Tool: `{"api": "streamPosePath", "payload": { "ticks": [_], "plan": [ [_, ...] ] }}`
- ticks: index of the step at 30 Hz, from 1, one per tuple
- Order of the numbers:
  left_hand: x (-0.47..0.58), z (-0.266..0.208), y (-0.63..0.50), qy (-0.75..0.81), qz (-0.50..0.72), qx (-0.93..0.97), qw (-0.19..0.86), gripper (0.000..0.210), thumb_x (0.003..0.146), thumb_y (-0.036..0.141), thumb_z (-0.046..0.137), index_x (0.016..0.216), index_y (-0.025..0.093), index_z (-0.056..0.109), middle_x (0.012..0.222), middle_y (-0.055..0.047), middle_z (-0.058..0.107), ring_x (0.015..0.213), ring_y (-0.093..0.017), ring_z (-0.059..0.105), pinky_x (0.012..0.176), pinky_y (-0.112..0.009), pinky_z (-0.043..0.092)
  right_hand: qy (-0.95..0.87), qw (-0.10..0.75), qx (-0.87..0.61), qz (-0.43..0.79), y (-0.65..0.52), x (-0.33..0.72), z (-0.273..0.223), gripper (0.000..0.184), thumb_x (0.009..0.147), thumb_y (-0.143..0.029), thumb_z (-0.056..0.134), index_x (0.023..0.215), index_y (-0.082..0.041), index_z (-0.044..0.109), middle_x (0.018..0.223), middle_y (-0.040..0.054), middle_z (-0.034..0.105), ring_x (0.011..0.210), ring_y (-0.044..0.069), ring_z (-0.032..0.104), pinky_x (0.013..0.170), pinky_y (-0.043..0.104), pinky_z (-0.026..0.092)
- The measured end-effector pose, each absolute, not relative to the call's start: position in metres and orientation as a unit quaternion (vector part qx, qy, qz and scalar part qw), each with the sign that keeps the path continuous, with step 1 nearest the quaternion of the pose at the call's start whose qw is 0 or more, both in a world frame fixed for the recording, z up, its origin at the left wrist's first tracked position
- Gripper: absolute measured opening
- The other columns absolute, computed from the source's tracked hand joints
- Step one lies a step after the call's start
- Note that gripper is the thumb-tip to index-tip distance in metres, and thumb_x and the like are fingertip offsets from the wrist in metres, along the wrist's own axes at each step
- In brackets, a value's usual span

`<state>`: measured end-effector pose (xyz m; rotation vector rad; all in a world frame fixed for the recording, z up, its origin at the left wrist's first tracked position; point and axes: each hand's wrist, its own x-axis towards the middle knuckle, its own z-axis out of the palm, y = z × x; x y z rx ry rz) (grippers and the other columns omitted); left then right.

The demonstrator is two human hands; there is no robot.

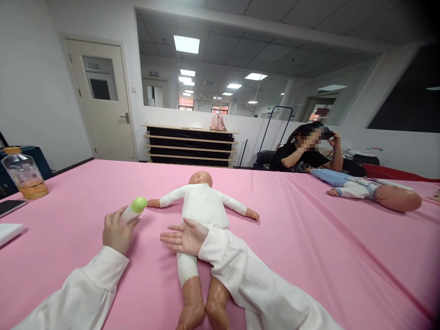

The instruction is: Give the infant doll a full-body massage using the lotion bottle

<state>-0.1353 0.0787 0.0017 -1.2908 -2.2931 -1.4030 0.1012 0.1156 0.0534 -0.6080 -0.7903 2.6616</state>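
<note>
My left hand (pixel 117 230) is closed around a small white bottle with a rounded green cap (pixel 139 204), tilted with the cap pointing up and right. A baby doll (pixel 204 204) in a white cloth body lies on its back on the pink cloth (pixel 285 256), head away from me, arms spread and feet toward me. Over the doll's lower body is my right hand (pixel 185 236), palm up with the fingers stretched out to the left and nothing in it. Whether it touches the doll I cannot tell. My right sleeve hides part of the doll's leg.
At the left edge stand a bottle of orange drink (pixel 25 176), a dark phone (pixel 11 207) and a white box-like object (pixel 9 233). Another doll (pixel 364 189) in blue and white lies at the right. Behind it sits a person (pixel 305 151) with both hands raised.
</note>
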Motion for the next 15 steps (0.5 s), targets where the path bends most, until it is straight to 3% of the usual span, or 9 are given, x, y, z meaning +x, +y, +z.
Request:
{"api": "streamPosePath", "payload": {
  "ticks": [4,6,11,15],
  "plan": [
    [-0.103,0.019,0.065,-0.544,-0.479,-0.596,0.346,0.028,0.071,0.018,0.057,0.098,0.025,0.060,0.098,-0.003,0.054,0.096,-0.012,0.051,0.090,-0.025,0.037,-0.273,0.151,-0.212,0.926,0.116,0.099,0.051,0.071,0.079,-0.060,0.037,0.124,-0.006,0.030,0.121,0.0198,0.043,0.109,0.024,0.051,0.099,0.039,0.030],
    [-0.089,0.025,0.059,-0.457,-0.447,-0.657,0.400,0.036,0.072,0.006,0.050,0.095,0.032,0.061,0.096,0.001,0.056,0.097,-0.008,0.052,0.096,-0.025,0.032,-0.286,0.152,-0.187,0.927,0.117,0.098,0.050,0.074,0.079,-0.064,0.030,0.124,-0.006,0.034,0.119,0.0182,0.046,0.109,0.024,0.050,0.101,0.040,0.027],
    [-0.081,0.027,0.054,-0.439,-0.444,-0.652,0.431,0.039,0.071,0.003,0.050,0.094,0.032,0.062,0.093,0.001,0.058,0.097,-0.009,0.052,0.093,-0.024,0.031,-0.281,0.157,-0.194,0.927,0.117,0.098,0.049,0.065,0.084,-0.058,0.024,0.120,-0.007,0.039,0.116,0.0153,0.050,0.109,0.022,0.051,0.102,0.041,0.026],
    [-0.087,0.021,0.056,-0.473,-0.446,-0.659,0.377,0.040,0.070,0.004,0.049,0.095,0.033,0.061,0.096,0.001,0.057,0.096,-0.011,0.052,0.088,-0.025,0.034,-0.294,0.150,-0.207,0.921,0.118,0.099,0.050,0.057,0.080,-0.052,0.040,0.117,-0.008,0.041,0.119,0.0160,0.047,0.109,0.023,0.051,0.101,0.041,0.027]
  ]
}}
